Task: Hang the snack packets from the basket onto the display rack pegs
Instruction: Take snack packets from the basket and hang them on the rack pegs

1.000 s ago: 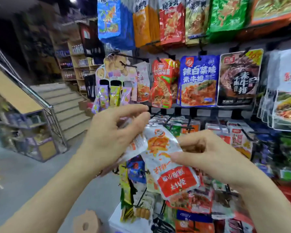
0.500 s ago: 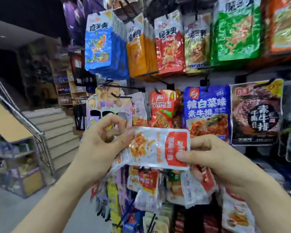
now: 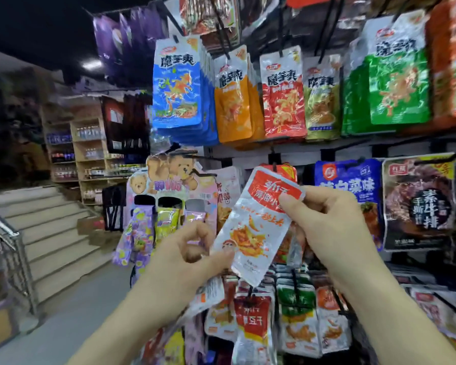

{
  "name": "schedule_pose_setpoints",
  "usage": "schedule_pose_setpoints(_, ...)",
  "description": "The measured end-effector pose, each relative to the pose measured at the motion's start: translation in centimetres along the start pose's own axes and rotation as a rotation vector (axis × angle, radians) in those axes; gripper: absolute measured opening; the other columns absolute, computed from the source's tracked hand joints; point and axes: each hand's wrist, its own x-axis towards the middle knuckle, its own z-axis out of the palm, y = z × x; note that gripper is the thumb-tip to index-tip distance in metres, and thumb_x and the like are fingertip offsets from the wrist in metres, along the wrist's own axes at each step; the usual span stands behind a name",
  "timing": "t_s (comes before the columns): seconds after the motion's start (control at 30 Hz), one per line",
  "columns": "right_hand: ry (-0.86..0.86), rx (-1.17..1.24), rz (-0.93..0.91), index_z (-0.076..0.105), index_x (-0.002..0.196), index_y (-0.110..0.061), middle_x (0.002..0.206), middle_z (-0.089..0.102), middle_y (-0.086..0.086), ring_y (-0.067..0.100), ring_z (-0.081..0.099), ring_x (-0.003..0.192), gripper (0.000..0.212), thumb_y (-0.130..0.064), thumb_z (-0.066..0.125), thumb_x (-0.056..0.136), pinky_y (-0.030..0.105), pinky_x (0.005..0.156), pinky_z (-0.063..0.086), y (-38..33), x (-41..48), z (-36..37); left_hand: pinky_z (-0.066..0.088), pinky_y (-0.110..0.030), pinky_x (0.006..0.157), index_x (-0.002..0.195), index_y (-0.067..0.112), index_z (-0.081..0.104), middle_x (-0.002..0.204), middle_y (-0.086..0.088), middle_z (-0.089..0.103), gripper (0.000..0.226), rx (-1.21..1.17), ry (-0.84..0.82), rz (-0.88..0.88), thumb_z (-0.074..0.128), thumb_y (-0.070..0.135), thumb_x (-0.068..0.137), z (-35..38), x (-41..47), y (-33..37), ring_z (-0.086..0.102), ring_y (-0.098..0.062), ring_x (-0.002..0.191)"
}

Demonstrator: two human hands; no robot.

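Observation:
A silver snack packet (image 3: 258,227) with a red top band is held up between both hands, tilted with the red end up and to the right. My right hand (image 3: 334,227) pinches that red top edge. My left hand (image 3: 184,256) pinches the packet's lower left edge. More silver packets dangle below my left hand, and I cannot tell whether it holds them. The display rack (image 3: 353,143) fills the right half of the view, with black pegs carrying rows of packets. A red-topped bag on a peg (image 3: 274,168) hangs right behind the packet's top. No basket is in view.
Large blue, orange, red and green bags (image 3: 179,88) hang on the top row. A bear-printed card display (image 3: 169,180) hangs left of the held packet. Small packets (image 3: 295,317) crowd the lower pegs. Stairs with a metal railing (image 3: 8,241) rise at the left, shelves beyond them.
The packet has turned from lying sideways to nearly upright, red end up, and risen toward the middle row. My left hand dropped to its lower edge. The view has tilted upward.

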Motion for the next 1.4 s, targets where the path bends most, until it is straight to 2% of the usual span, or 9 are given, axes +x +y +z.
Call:
schedule_pose_setpoints(0.27,-0.141,-0.228,-0.092,0.069,0.078,0.003,0.069,0.059,0.026,0.010,0.041,0.051,0.026,-0.020,0.067,0.090,0.024,0.050,0.032,-2.7,0.0,1.0,0.053,-0.022,0.074,0.092,0.034,0.073,0.083,0.002,0.074,0.035,0.098,-0.014,0.186,0.065,0.054,0.064,-2.4,2.3,2.9,0.069,-0.011,0.081)
schedule_pose_setpoints(0.5,-0.097,-0.064,-0.020,0.069,0.071,-0.004,0.047,0.056,0.001,0.011,0.046,0.043,0.026,-0.022,0.066,0.090,0.023,0.046,0.036,-4.8,0.1,0.6,0.054,-0.060,0.075,0.082,0.013,0.073,0.079,-0.012,0.075,0.027,0.008,-0.118,0.265,0.074,0.035,0.067,-0.9,4.2,6.0,0.069,-0.043,0.081)
schedule_pose_setpoints(0.7,-0.029,0.324,0.019,0.076,0.072,-0.014,0.062,0.061,0.005,0.012,0.055,0.053,0.023,-0.002,0.057,0.077,0.018,0.048,0.045,-5.0,-0.4,-2.3,0.053,-0.015,0.053,0.098,0.005,0.068,0.079,-0.006,0.075,0.020,-0.191,-0.232,0.168,0.062,0.011,0.079,-1.5,4.5,5.6,0.070,-0.012,0.059)
schedule_pose_setpoints(0.9,-0.139,0.182,-0.243,0.063,0.118,-0.028,0.134,0.061,-0.003,0.014,0.059,0.122,0.056,0.003,0.074,0.073,0.030,0.093,0.052,-4.6,-2.3,-3.7,0.041,-0.010,0.036,0.105,-0.005,0.061,0.063,-0.012,0.070,0.023,-0.279,-0.259,0.053,0.059,0.000,0.082,-0.5,4.2,4.1,0.057,-0.006,0.036)
schedule_pose_setpoints(1.03,-0.056,-0.125,-0.360,0.038,0.140,-0.043,0.148,0.039,-0.028,0.002,0.048,0.131,0.070,-0.009,0.063,0.085,0.024,0.107,0.043,-4.6,-3.5,-3.2,0.049,-0.031,0.050,0.126,0.037,0.055,0.056,-0.020,0.056,0.056,-0.186,-0.177,0.127,0.071,0.024,0.074,-0.6,5.2,2.6,0.054,-0.027,0.052)
schedule_pose_setpoints(1.13,-0.042,-0.161,-0.426,0.030,0.144,-0.046,0.151,0.032,-0.030,0.002,0.045,0.133,0.076,-0.009,0.064,0.087,0.017,0.109,0.033,-3.7,-3.9,-2.6,0.047,-0.069,0.070,0.122,0.051,0.058,0.076,-0.046,0.047,0.049,-0.130,-0.186,0.219,0.075,0.029,0.081,-0.3,5.0,2.1,0.050,-0.056,0.066)
schedule_pose_setpoints(1.2,-0.047,-0.125,-0.417,0.034,0.143,-0.047,0.150,0.035,-0.027,0.006,0.048,0.132,0.075,-0.008,0.066,0.087,0.019,0.106,0.039,-3.0,-4.0,-2.2,0.055,-0.053,0.064,0.108,0.039,0.072,0.076,-0.029,0.063,0.028,-0.043,-0.130,0.341,0.074,0.023,0.084,0.3,4.4,1.9,0.060,-0.045,0.069)
schedule_pose_setpoints(1.3,-0.011,-0.015,-0.352,0.047,0.134,-0.044,0.144,0.049,-0.017,0.011,0.058,0.123,0.061,-0.017,0.069,0.084,0.024,0.094,0.051,-2.1,-4.3,-2.0,0.037,-0.002,0.051,0.095,0.024,0.076,0.050,0.022,0.058,0.021,0.097,-0.040,0.459,0.067,0.007,0.086,1.1,3.3,1.5,0.052,0.009,0.049)
schedule_pose_setpoints(1.4,-0.033,0.040,-0.270,0.054,0.132,-0.038,0.136,0.058,-0.013,0.013,0.061,0.120,0.066,-0.045,0.080,0.072,0.025,0.086,0.055,-2.0,-5.1,-2.2,0.035,0.002,0.053,0.098,0.026,0.076,0.054,0.027,0.060,0.024,0.190,0.005,0.498,0.069,0.007,0.085,1.5,2.5,1.2,0.053,0.014,0.051)
